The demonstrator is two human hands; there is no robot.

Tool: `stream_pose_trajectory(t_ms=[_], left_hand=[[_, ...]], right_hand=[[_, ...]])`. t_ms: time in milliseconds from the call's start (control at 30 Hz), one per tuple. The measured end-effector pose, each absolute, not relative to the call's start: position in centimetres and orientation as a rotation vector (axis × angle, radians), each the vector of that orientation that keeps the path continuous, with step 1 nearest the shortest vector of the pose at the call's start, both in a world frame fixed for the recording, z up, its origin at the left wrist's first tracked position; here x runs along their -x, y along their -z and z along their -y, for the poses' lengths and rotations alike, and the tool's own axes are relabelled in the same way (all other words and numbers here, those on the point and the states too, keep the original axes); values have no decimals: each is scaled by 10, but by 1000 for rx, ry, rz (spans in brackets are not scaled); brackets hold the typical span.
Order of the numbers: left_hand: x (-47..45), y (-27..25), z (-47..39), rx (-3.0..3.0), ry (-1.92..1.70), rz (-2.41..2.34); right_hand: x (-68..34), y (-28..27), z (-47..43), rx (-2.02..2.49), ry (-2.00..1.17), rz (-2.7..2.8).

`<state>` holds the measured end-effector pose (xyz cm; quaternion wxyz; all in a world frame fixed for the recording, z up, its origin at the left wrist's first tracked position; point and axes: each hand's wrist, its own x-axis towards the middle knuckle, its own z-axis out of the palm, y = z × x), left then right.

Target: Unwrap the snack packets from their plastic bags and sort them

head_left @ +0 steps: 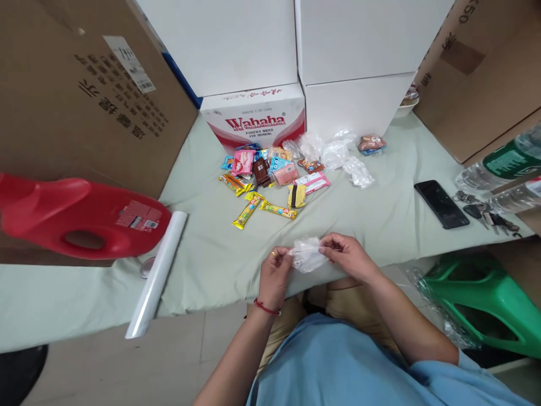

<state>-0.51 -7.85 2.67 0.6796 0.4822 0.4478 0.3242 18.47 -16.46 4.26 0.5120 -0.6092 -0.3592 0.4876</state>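
A crumpled clear plastic bag [307, 256] is stretched between my two hands, just over the table's front edge. My left hand [274, 275], with a ring and a red wrist cord, pinches its left side. On the opposite side, the thumb and fingers of my right hand [347, 256] are closed on the bag. Beyond it lie two yellow snack bars, one slanted [247, 212] and one flatter [278, 210]. A yellow packet with a dark stripe [296, 196] sits near them. Further back is a heap of wrapped snacks, including a pink packet [243, 163] and a brown packet [261, 172].
More crumpled clear bags [336, 153] lie before the white boxes and the Wahaha carton [257, 121]. At left are a red jug [84, 217] and a white roll [157, 276]. At right are a phone [442, 204], keys [486, 216], bottles [509, 160] and a green stool [486, 304].
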Motion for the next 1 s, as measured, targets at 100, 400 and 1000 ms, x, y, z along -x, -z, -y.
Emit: stream_pose_trajectory(t_ms=[100, 400, 1000], left_hand=[[9, -28, 77, -878, -707, -1024], [9, -25, 82, -1201, -767, -1016], [9, -22, 69, -984, -809, -1073]], right_hand=[[-192, -44, 169, 1444, -1217, 777], [-195, -42, 184, 1374, -1268, 513], [-199, -48, 186, 1434, -1137, 930]])
